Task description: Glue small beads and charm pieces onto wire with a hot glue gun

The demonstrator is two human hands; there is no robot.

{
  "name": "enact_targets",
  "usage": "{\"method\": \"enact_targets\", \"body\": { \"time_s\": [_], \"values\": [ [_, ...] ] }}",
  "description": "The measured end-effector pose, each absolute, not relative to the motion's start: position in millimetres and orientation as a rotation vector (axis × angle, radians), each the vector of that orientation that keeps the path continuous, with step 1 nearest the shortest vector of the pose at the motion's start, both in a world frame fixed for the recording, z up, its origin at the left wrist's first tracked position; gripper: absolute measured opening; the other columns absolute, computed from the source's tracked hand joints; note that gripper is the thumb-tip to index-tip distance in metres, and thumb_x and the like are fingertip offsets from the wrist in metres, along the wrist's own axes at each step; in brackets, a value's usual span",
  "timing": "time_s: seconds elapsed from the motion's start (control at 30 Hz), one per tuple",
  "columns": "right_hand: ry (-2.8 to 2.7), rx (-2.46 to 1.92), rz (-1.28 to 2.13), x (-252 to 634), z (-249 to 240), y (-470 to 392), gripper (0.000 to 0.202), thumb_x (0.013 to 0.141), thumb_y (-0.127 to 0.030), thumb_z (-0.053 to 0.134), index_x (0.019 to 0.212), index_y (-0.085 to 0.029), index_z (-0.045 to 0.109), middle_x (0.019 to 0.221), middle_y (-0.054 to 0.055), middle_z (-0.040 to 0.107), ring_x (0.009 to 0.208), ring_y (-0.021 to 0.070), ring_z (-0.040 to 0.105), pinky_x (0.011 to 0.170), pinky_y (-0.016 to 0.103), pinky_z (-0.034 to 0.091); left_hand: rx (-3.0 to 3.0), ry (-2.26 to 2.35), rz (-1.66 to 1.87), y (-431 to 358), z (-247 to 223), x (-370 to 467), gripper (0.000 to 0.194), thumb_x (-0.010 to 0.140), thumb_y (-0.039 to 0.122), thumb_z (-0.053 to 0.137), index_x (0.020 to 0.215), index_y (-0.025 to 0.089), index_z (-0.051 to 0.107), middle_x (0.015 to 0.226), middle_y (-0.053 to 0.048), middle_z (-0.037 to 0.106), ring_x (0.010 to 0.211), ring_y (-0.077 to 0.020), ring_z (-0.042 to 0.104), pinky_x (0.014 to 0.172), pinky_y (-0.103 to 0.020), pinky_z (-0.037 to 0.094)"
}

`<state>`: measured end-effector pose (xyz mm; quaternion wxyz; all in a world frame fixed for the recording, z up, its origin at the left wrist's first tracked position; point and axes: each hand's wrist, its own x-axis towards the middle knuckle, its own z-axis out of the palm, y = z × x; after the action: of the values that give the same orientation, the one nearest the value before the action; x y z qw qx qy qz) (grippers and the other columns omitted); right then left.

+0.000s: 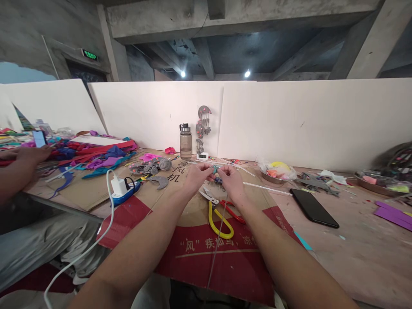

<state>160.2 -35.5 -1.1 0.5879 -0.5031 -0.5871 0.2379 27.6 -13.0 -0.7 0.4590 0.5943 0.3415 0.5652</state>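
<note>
My left hand (198,177) and my right hand (232,180) meet above the cardboard sheet (189,214). Between their pinched fingertips is a small teal piece (215,170), too small to make out in detail. A thin grey cord (216,249) hangs from near my right hand down over the cardboard's front edge. Just below my hands lie scissors with yellow handles (222,229) and a tool with red handles (236,213). A grey crescent piece (160,182) rests left of my left hand, near a ball of grey yarn (165,164).
A bottle (186,143) and a hanging grey ornament (204,124) stand at the back. A black phone (313,208) lies at right. Left are a blue power strip (127,195), white cable, coloured strips (109,154) and another person's arm (19,171).
</note>
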Motion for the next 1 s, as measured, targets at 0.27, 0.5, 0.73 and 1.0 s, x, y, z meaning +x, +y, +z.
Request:
{"method": "enact_targets", "body": {
  "time_s": [0.27, 0.5, 0.73, 1.0],
  "values": [
    [-1.414, -1.192, 0.426, 160, 0, -39, 0.02, 0.073, -0.04, 0.057, 0.071, -0.02, 0.054, 0.058, -0.005, 0.047, 0.054, 0.0112, 0.04, 0.054, 0.024, 0.032, 1.475, 0.843, 1.382, -14, -1, 28, 0.013, 0.069, 0.026, 0.063, 0.072, 0.014, 0.063, 0.06, 0.0, 0.061, 0.054, -0.0107, 0.058, 0.054, -0.024, 0.05],
    [-1.422, -1.193, 0.43, 162, -3, -37, 0.025, 0.076, -0.039, 0.057, 0.091, -0.02, 0.059, 0.054, -0.008, 0.037, 0.05, 0.0108, 0.036, 0.052, 0.023, 0.029, 1.491, 0.843, 1.339, -15, 0, 27, 0.013, 0.07, 0.026, 0.062, 0.072, 0.014, 0.063, 0.057, 0.0, 0.06, 0.052, -0.01, 0.056, 0.054, -0.023, 0.048],
    [-1.431, -1.201, 0.453, 159, 2, -42, 0.019, 0.073, -0.036, 0.055, 0.075, -0.019, 0.063, 0.055, -0.005, 0.048, 0.052, 0.0103, 0.038, 0.051, 0.023, 0.03, 1.457, 0.826, 1.293, -17, 2, 26, 0.012, 0.069, 0.025, 0.064, 0.071, 0.013, 0.062, 0.055, 0.0, 0.059, 0.05, -0.009, 0.054, 0.051, -0.021, 0.044],
    [-1.308, -1.178, 0.659, 165, -3, -31, 0.017, 0.066, -0.035, 0.056, 0.069, -0.018, 0.06, 0.058, -0.004, 0.054, 0.05, 0.0086, 0.039, 0.049, 0.021, 0.031, 1.377, 0.683, 1.159, -15, 1, 26, 0.024, 0.067, 0.031, 0.073, 0.075, 0.012, 0.062, 0.061, -0.001, 0.059, 0.053, -0.0085, 0.054, 0.052, -0.022, 0.041]
  ]
}}
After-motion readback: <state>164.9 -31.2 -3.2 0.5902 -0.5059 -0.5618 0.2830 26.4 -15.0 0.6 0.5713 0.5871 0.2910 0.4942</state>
